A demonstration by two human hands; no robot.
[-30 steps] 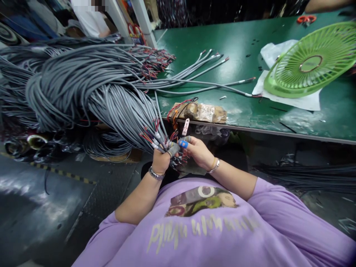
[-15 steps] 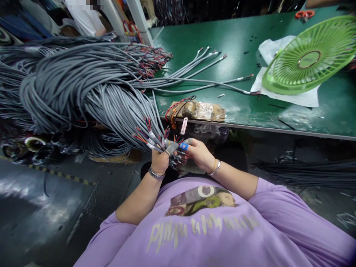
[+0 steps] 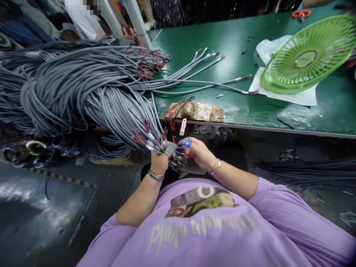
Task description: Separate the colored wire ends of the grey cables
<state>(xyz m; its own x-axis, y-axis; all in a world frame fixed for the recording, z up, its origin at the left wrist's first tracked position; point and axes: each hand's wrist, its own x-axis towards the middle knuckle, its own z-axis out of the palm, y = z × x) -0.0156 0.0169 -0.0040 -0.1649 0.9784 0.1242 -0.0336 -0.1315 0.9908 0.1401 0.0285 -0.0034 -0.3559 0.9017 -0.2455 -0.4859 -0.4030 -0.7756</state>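
My left hand [image 3: 160, 160] is closed round a bunch of grey cable ends [image 3: 151, 142] with stripped red, blue and orange wires fanning out above the fist. A grey finger cover sits on its thumb. My right hand [image 3: 198, 152], with a blue finger cover on one fingertip, pinches the thin wire tips right beside the left fist. The cables run up and left into a big heap of grey cable [image 3: 75, 87].
A green worktable [image 3: 236, 44] lies ahead with several loose grey cables [image 3: 200, 70], a taped brown block [image 3: 198, 110] at its edge, a green fan grille [image 3: 306, 55] on white paper, and orange scissors [image 3: 299, 14]. Another person stands at the far left [image 3: 83, 20].
My hands stayed together at the cable ends, and the coloured wire tips now fan out a little more above the left fist. The view shifted slightly.
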